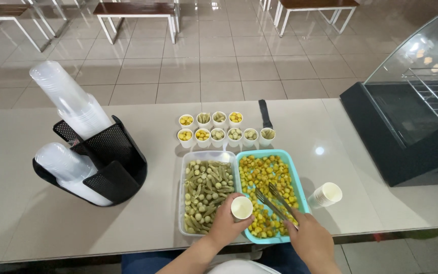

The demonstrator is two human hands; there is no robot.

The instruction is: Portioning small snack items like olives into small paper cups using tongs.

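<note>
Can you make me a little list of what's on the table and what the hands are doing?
left hand: holds an empty paper cup over the trays
right hand: holds tongs over the yellow food
clear tray: green and pale food pieces
blue tray: yellow and orange pieces
filled cups: two rows behind the trays
spare cup stack: lying right of the blue tray
black holder: stacks of clear lids or cups, at left

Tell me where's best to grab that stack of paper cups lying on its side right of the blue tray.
Probably grip the stack of paper cups around its middle, coming from above with fingers across its width. It lies on its side on the table, open mouth toward the far right, so the round wall is exposed on top. The blue tray crowds its left side.
</note>
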